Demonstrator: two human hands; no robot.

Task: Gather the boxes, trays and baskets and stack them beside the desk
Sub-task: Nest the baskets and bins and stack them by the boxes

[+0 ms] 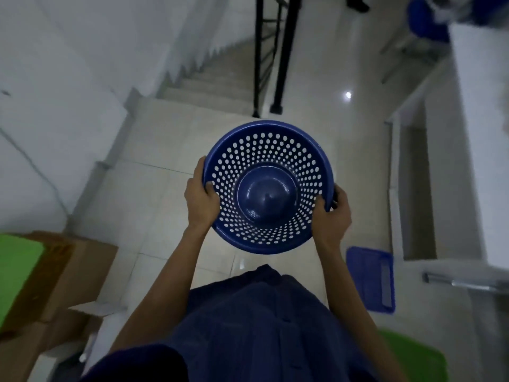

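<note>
A round blue perforated basket (pixel 268 150) hangs in front of my chest, its open side facing me and its solid bottom at the centre. My left hand (pixel 201 201) grips its left rim, thumb inside. My right hand (pixel 332 216) grips the right rim the same way. A blue rectangular tray (pixel 370 279) lies on the tiled floor at the lower right, beside the white desk (pixel 479 150). Cardboard boxes (pixel 80 274) stand at the lower left, with a green object (pixel 16 271) on top.
A staircase (pixel 209 81) with a black railing (pixel 283 56) rises straight ahead. White wall runs along the left. A blue chair (pixel 424 20) stands at the far upper right. Another green object (pixel 413 359) shows at the bottom right.
</note>
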